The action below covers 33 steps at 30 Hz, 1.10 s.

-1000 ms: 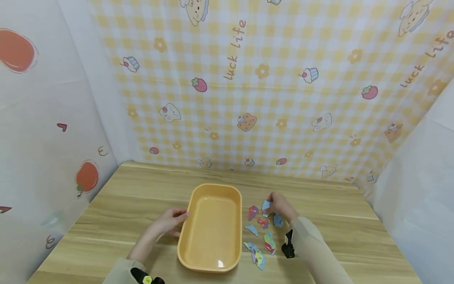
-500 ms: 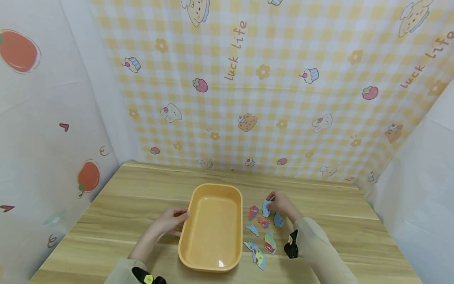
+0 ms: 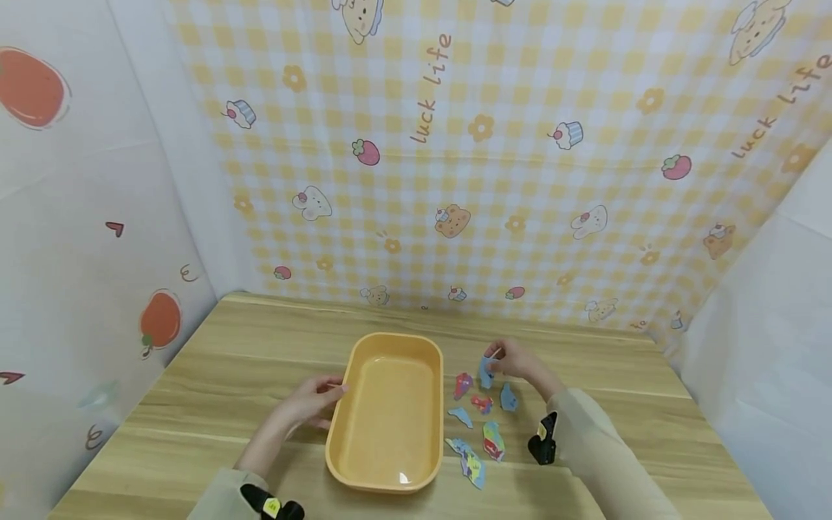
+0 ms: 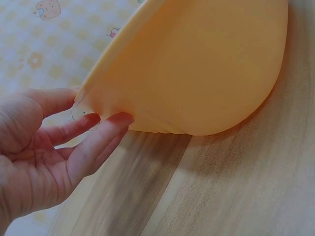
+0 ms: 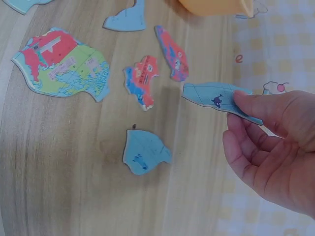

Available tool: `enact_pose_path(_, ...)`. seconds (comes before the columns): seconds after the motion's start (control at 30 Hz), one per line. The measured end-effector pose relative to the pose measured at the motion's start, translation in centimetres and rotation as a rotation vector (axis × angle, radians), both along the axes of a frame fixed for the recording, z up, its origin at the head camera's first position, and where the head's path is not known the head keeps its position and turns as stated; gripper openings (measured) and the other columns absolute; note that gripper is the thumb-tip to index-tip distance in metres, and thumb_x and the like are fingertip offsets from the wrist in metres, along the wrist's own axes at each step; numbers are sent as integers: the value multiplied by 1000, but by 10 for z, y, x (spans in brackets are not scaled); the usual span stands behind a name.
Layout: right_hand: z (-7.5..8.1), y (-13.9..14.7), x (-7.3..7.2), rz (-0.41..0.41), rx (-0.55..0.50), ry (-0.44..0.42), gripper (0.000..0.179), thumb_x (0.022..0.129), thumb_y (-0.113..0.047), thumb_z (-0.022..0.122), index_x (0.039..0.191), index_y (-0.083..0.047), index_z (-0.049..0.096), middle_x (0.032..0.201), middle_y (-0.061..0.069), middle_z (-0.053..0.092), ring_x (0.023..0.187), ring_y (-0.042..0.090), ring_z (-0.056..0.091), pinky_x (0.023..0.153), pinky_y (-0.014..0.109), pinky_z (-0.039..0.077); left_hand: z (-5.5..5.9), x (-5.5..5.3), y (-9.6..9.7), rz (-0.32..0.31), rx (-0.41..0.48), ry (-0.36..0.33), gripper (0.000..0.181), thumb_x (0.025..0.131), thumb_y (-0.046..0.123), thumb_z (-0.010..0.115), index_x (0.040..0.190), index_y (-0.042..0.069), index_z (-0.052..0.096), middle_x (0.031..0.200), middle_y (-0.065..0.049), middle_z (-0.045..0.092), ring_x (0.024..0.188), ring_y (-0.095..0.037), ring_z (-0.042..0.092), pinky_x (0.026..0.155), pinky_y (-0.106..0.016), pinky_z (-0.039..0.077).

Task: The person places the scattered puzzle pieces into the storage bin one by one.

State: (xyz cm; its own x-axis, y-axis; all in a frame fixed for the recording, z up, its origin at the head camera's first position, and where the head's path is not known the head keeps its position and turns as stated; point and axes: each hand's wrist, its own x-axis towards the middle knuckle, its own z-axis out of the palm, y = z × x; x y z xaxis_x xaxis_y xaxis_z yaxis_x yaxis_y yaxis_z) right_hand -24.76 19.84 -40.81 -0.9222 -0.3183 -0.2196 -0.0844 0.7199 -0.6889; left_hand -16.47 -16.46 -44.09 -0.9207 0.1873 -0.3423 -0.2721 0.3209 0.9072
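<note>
My right hand [image 3: 516, 359] pinches a light blue map puzzle piece [image 5: 209, 94] printed with a small dark sea animal. Thumb on top and fingers beneath, it holds the piece raised above the wooden table. At the left side of a yellow plastic tray [image 3: 383, 480], my left hand [image 3: 312, 401] has its thumb at the rim and other fingertips against the outer wall, as the left wrist view shows. Nearest the right hand lie a blue piece [image 5: 144, 151], a red-and-blue piece [image 5: 141, 82] and a pink-and-purple piece [image 5: 172, 54].
More pieces lie right of the tray: a small blue one [image 3: 461, 417], a green-and-red one [image 3: 493, 441] and a long multicoloured one [image 3: 468, 463]. A yellow checked cloth [image 3: 481, 180] hangs behind the wooden table [image 3: 279, 325], with white sheets at both sides.
My right hand has lifted the blue puzzle piece off the table, and the piece now tilts in its fingers. The left hand and the tray have stayed in place.
</note>
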Motion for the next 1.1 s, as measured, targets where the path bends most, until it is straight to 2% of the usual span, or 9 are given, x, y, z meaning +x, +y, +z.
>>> enact_pose_path(0.33,9,-5,0,34,10,2,17,86,-4,58,99,6,56,86,14,60,73,16,55,60,25,50,-2,-2,0,5,-7,0,54,94,26,50,130,-11,37,120,-29,47,100,-27,58,67,-35,59)
enact_pose_path(0.6,19,-13,-1,78,-27,31,18,87,-7,57,100,6,57,89,18,61,78,25,59,68,37,55,-1,-1,1,10,-23,11,51,94,24,50,129,-10,38,118,-28,48,98,-26,59,66,-35,59)
enact_pose_path(0.8,25,-22,-2,107,-31,35,19,88,-8,56,101,6,57,91,18,61,80,26,60,69,35,55,-1,-1,2,27,-21,10,50,93,23,51,128,-10,39,117,-27,49,97,-25,59,66,-35,59)
enact_pose_path(0.93,29,-27,-4,128,-45,52,21,88,-8,56,102,7,57,90,18,60,77,19,58,67,31,54,-1,-1,2,34,-23,14,49,93,22,51,128,-10,40,115,-25,50,95,-23,59,64,-35,59)
enact_pose_path(1.1,36,-35,-4,153,-56,78,20,88,-6,57,102,8,57,87,17,59,76,16,56,63,25,52,-1,0,1,10,-13,33,49,93,22,51,130,-8,38,114,-24,50,93,-22,60,63,-35,59)
